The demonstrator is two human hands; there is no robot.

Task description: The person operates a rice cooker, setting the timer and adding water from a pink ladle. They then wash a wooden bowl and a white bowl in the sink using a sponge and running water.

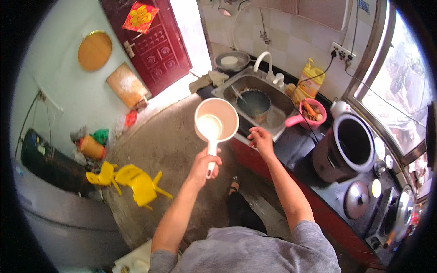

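Note:
My left hand [200, 166] grips the handle of a white plastic water dipper [230, 119], held over the floor with its mouth facing up. Whether water lies inside the dipper, I cannot tell. Beside the near edge of the steel sink [229, 86] is my right hand [262, 140], its fingers loosely bent with nothing in them. A dark pot [254, 102] sits in the sink with cloudy liquid and a utensil handle [238, 92]. The white faucet [265, 56] arches above the sink's back edge.
On the counter stand a pink dipper [295, 120] of vegetables, a yellow pump bottle [311, 80] and a large dark pot [329, 153]. A lid [356, 199] lies near the gas stove [379, 218]. Yellow chairs [143, 186] occupy the floor left. A red door [160, 51] stands beyond.

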